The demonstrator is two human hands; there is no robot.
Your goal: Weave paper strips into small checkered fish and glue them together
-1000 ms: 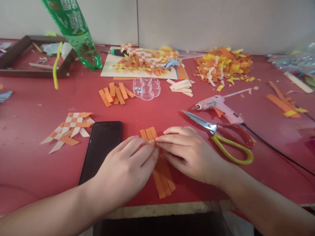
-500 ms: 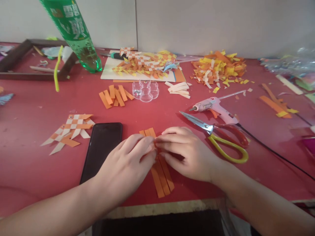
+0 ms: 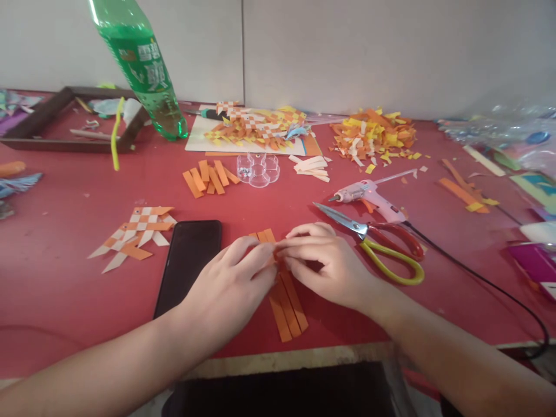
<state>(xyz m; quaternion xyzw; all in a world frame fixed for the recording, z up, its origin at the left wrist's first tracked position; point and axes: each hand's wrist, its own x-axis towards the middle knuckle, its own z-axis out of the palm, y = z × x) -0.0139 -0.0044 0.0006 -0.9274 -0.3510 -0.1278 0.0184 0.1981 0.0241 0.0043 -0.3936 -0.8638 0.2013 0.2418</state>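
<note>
Three orange paper strips point(image 3: 287, 310) lie side by side near the table's front edge, their middles hidden under my fingers. My left hand point(image 3: 237, 284) is closed, its thumb and fingertips pinching at the strips from the left. From the right, my right hand point(image 3: 324, 260) meets it with bent fingers, closed on the same strips. What exactly sits between the fingertips is covered. A black phone point(image 3: 189, 260) lies just left of my left hand. Scissors point(image 3: 369, 237) with one red and one yellow handle rest beyond my right hand, blades partly open.
Woven orange-and-white paper fish point(image 3: 141, 226) lie left of the phone. Orange pieces point(image 3: 211, 176), a clear flower-shaped tray point(image 3: 259, 171), white strips point(image 3: 310, 166) and a pink glue gun point(image 3: 369, 197) with its cable lie farther back. Behind them stand a green bottle point(image 3: 145, 75) and a scrap pile point(image 3: 376, 136).
The camera view has shifted slightly, so the table things appear moved. Both hands stay together over the orange strips, with barely any change in the fingers.
</note>
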